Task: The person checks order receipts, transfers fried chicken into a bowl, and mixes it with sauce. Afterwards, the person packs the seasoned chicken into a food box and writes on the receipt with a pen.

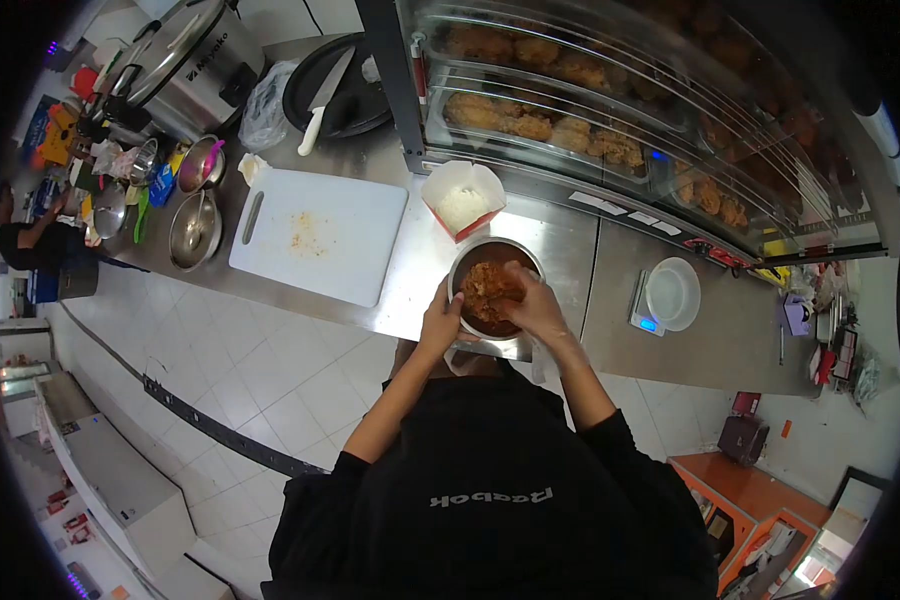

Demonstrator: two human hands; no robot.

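A round metal bowl [456, 272] stands at the counter's front edge with dark red-brown sauce in it. Fried chicken [487, 283] coated in that sauce lies inside. My left hand [442, 318] grips the bowl's left rim, thumb over the edge. Reaching in from the right, my right hand [536, 308] has its fingers curled on the chicken, fingertips partly hidden; what looks like a clear plastic glove hangs at its wrist. Just behind the bowl is an open red-and-white paper box [477, 222] with white rice [462, 208] in it.
A stained white cutting board [345, 232] lies left of the bowl. Behind it, a white-handled knife [322, 105] rests on a black round tray [355, 118]. A glass display cabinet [560, 100] holds fried chicken. At right, a white tub [674, 294] sits on a digital scale [647, 318].
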